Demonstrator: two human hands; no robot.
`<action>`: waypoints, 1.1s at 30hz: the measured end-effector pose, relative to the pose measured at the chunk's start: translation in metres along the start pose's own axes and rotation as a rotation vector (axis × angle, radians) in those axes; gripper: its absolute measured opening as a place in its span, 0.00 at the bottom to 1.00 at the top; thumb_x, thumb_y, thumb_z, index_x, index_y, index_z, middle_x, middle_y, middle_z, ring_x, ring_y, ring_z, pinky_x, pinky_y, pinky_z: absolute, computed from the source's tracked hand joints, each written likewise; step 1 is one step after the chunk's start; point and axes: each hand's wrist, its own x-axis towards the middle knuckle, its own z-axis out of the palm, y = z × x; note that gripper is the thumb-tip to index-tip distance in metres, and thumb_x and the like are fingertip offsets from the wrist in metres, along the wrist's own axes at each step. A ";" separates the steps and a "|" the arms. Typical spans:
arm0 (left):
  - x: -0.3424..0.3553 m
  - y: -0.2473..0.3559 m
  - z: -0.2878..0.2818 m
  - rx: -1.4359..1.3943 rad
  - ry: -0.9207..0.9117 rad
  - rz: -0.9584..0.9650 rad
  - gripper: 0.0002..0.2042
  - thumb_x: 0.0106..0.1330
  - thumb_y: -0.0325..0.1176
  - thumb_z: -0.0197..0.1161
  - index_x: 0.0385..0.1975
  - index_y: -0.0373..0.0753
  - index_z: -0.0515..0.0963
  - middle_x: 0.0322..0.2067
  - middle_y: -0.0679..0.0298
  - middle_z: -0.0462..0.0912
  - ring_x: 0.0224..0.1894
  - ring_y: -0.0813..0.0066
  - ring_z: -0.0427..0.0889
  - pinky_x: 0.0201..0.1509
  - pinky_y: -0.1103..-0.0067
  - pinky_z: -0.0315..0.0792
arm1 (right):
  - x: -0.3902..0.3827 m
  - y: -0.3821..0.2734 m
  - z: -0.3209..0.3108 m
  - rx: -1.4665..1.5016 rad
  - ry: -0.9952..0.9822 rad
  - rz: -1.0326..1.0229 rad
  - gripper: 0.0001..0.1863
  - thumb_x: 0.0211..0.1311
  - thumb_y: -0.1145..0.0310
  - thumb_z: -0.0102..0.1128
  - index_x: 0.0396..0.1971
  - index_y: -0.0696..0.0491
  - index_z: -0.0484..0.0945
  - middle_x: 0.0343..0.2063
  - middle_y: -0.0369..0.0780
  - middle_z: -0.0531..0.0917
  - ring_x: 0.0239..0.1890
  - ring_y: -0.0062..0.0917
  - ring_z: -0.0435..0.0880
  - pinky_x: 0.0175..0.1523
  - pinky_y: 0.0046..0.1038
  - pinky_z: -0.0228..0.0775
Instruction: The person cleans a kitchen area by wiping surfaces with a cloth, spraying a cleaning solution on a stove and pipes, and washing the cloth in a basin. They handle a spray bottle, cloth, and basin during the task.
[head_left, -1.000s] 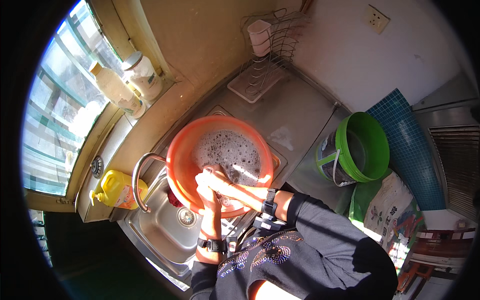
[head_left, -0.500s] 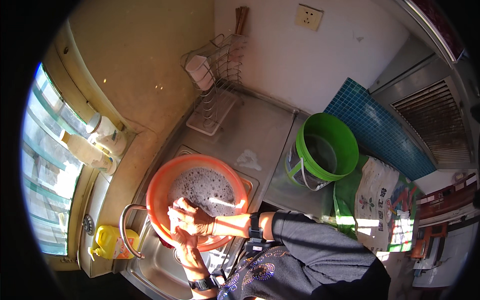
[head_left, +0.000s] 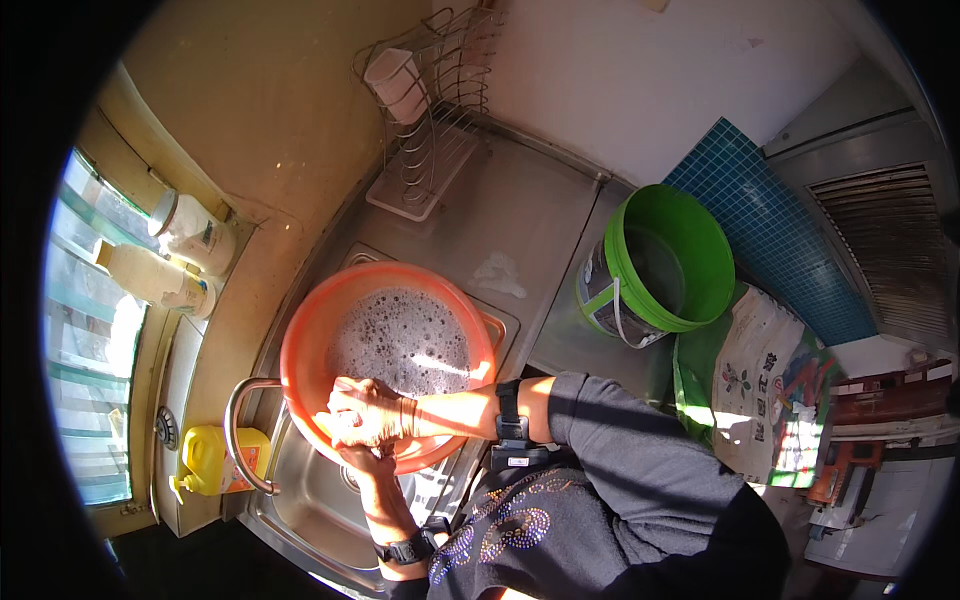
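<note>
An orange plastic basin (head_left: 300, 330) rests over the steel sink, with sudsy greyish water (head_left: 405, 335) in it. Over the basin's near side my two hands are pressed together. My right hand (head_left: 372, 408) reaches in from the right, its fingers curled over the left one. Below it, my left hand (head_left: 367, 460) is closed too, its fingers mostly covered. Whatever the hands grip, if anything, is hidden between them. A curved steel tap (head_left: 234, 425) arches beside the basin's left rim, close to the hands.
A green bucket (head_left: 618, 240) stands on the counter at right, near a printed sack (head_left: 745, 385). Behind the basin is a wire rack (head_left: 440, 110) with a pale cup (head_left: 398, 85). A yellow jug (head_left: 205, 460) and two bottles (head_left: 155, 275) line the window side.
The view has shifted, so the counter things sit higher in the picture. My hands stay clasped over the basin's near side. A dark red patch seen below them earlier no longer shows.
</note>
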 end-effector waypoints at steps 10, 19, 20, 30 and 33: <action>0.002 -0.027 -0.016 0.498 -0.039 0.284 0.20 0.66 0.44 0.46 0.47 0.33 0.66 0.42 0.59 0.71 0.43 0.73 0.73 0.44 0.78 0.70 | 0.008 0.017 0.013 -0.145 0.198 -0.131 0.07 0.46 0.66 0.58 0.18 0.52 0.73 0.20 0.37 0.76 0.27 0.27 0.76 0.31 0.28 0.69; 0.022 -0.026 0.009 0.559 0.219 -0.047 0.18 0.72 0.41 0.38 0.36 0.33 0.72 0.20 0.66 0.73 0.19 0.79 0.70 0.17 0.83 0.63 | 0.009 0.042 0.002 0.270 0.102 0.540 0.13 0.51 0.61 0.63 0.24 0.56 0.73 0.22 0.40 0.77 0.29 0.19 0.76 0.35 0.25 0.69; 0.022 -0.020 0.013 0.537 0.183 -0.101 0.23 0.72 0.46 0.36 0.33 0.33 0.72 0.17 0.67 0.71 0.16 0.79 0.68 0.15 0.81 0.59 | 0.003 0.041 -0.006 0.259 0.097 0.348 0.15 0.54 0.58 0.62 0.27 0.56 0.74 0.32 0.40 0.77 0.39 0.24 0.75 0.43 0.29 0.69; 0.006 0.003 0.056 0.291 -0.361 -0.073 0.35 0.65 0.49 0.52 0.64 0.32 0.50 0.61 0.53 0.59 0.54 0.63 0.72 0.47 0.74 0.73 | -0.024 0.054 -0.122 0.514 0.414 0.250 0.32 0.40 0.81 0.62 0.52 0.58 0.67 0.43 0.43 0.75 0.45 0.28 0.75 0.53 0.26 0.67; -0.001 0.023 0.033 0.518 -0.313 0.059 0.31 0.62 0.41 0.58 0.62 0.32 0.58 0.60 0.51 0.63 0.56 0.61 0.71 0.47 0.73 0.73 | -0.028 0.105 -0.200 0.394 0.782 0.218 0.35 0.35 0.82 0.61 0.53 0.61 0.66 0.40 0.44 0.76 0.43 0.28 0.77 0.49 0.26 0.70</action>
